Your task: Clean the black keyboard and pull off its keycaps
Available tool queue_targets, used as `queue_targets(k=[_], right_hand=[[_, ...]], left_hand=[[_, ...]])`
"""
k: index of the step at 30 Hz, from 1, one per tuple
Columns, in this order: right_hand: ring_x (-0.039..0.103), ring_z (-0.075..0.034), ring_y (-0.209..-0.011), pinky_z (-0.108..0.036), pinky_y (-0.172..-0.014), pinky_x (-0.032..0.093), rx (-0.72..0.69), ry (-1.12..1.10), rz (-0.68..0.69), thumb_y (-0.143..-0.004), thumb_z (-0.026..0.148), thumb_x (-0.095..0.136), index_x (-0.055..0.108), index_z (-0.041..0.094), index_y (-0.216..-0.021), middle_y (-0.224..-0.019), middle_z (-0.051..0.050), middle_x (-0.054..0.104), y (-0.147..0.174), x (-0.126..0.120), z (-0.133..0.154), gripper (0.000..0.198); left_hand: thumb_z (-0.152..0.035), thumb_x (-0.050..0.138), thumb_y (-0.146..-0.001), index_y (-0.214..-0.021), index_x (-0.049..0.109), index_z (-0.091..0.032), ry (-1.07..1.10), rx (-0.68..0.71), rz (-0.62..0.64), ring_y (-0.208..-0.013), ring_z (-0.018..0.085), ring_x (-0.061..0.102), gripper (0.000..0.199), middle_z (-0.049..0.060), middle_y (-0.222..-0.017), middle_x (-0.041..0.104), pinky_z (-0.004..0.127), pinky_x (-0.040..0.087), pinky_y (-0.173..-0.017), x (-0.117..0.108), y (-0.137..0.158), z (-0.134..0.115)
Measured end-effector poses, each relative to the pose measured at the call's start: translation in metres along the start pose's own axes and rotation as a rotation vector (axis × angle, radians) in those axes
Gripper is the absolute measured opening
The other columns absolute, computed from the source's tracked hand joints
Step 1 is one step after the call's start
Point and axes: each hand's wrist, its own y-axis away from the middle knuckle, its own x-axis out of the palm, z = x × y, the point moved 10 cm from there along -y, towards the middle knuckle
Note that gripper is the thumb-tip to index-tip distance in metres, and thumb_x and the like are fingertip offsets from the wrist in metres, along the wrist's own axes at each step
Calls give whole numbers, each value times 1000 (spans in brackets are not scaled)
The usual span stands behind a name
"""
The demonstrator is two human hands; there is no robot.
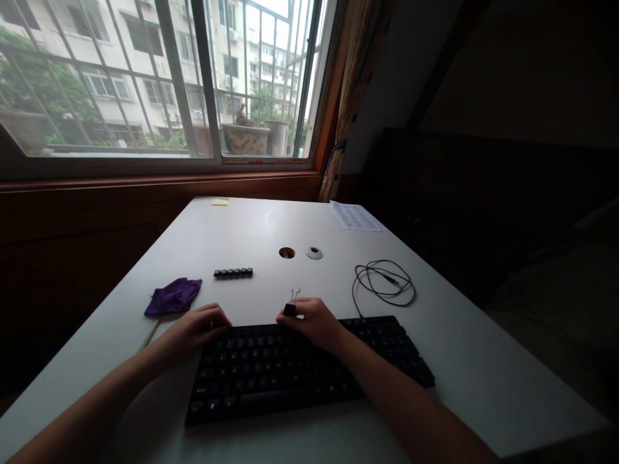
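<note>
A black keyboard (271,367) lies at a slight slant in front of me on the white table. My left hand (206,325) is at its far left corner, fingers curled with the tips against the edge. Above the keyboard's far edge, my right hand (312,319) pinches a small keycap puller (290,309) with a black body. Its two thin wire prongs point up and away, bent at the ends. Beyond the left hand is a row of several loose black keycaps (233,273). My right wrist and forearm cover part of the keys.
At the left, a crumpled purple cloth (174,296) lies by a thin pale stick (152,333). A coiled black cable (387,283) runs from the keyboard at the right. Farther back are a round hole (287,253), its cover (314,253), printed paper (355,217) and yellow notes (220,202).
</note>
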Motion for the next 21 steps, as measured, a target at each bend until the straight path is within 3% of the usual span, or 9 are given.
queue_targets(k=[4, 10, 21], right_hand=[[63, -14, -66, -26, -64, 47, 95, -49, -2, -86, 38, 69, 76, 17, -83, -74, -3, 70, -2, -1, -10, 23], [67, -17, -70, -30, -68, 52, 330, -337, -87, -84, 48, 68, 75, 13, -85, -81, -9, 75, 1, -10, -35, 35], [70, -19, -79, -33, -76, 53, 200, -303, -87, -82, 48, 71, 76, 16, -85, -84, -7, 75, -3, -16, -17, 33]], left_hand=[[-39, 52, -97, -93, 67, -19, 11, -3, -5, -84, 19, 62, 25, 5, -94, 65, 29, 51, -74, 1, 0, 2], [-38, 52, -97, -93, 66, -18, 26, 0, 1, -84, 19, 62, 24, 5, -95, 65, 29, 51, -75, 2, 1, 6], [-35, 50, -97, -92, 66, -18, -37, 25, -22, -78, 17, 60, 24, 4, -91, 64, 27, 49, -69, 0, 0, -2]])
